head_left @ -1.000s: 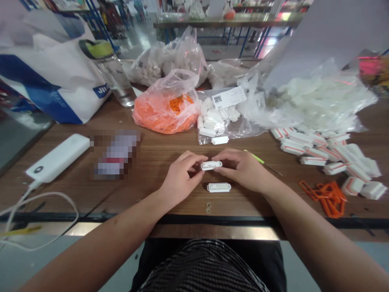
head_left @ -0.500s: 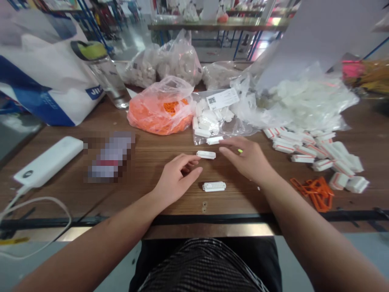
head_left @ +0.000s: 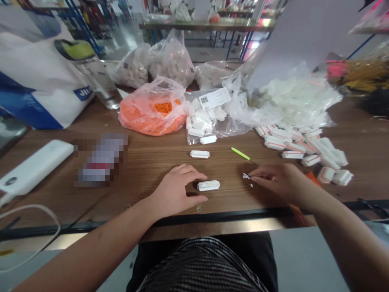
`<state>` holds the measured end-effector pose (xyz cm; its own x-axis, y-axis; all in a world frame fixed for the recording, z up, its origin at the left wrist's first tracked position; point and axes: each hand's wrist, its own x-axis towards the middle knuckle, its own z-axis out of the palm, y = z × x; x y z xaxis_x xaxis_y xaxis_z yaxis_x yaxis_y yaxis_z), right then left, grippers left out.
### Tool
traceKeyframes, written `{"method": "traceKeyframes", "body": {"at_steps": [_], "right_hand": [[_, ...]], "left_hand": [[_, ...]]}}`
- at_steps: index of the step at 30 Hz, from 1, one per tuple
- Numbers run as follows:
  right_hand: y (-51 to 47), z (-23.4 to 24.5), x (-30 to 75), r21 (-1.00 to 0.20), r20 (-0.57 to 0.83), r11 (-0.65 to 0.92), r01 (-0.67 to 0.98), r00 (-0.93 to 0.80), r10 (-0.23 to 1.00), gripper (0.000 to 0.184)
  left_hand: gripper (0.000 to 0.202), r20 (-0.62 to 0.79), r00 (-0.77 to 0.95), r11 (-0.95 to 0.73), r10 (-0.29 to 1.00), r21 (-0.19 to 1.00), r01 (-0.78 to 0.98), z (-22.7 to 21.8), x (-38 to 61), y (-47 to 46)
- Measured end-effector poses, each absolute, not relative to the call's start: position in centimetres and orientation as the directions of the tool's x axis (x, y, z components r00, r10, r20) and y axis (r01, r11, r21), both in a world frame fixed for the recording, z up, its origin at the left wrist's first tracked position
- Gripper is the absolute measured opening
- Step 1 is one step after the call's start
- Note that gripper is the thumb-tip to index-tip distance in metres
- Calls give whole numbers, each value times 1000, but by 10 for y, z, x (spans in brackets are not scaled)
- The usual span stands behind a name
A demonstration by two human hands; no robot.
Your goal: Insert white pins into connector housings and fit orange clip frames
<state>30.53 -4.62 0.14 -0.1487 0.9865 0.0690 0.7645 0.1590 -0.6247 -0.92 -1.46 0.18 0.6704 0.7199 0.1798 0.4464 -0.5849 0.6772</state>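
Brown wood makes up the table in front of you, with a white power bank far to the left and an orange bag behind. Your left hand lies flat and open, its fingers touching the white connector near the table's front edge. Your right hand pinches a tiny white piece just right of it, with a green stick behind and white parts piled to the right.
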Motion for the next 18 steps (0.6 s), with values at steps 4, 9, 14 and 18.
{"method": "traceKeyframes", "body": {"at_steps": [4, 9, 14, 18], "right_hand": [[-51, -2, 299, -468, 29, 165, 868, -172, 985, 17], [-49, -2, 296, -328, 99, 200, 923, -177, 979, 13], [-46, -1, 306, -264, 153, 298, 917, -266, 952, 20], [-49, -2, 305, -324, 161, 256, 911, -213, 964, 21]], "left_hand": [[34, 173, 676, -594, 716, 659, 460, 1, -9, -16], [33, 185, 676, -605, 713, 649, 461, 0, -7, -17], [30, 186, 678, -608, 711, 646, 461, 0, -5, -18], [27, 205, 678, -619, 706, 644, 449, -2, -5, -18]]}}
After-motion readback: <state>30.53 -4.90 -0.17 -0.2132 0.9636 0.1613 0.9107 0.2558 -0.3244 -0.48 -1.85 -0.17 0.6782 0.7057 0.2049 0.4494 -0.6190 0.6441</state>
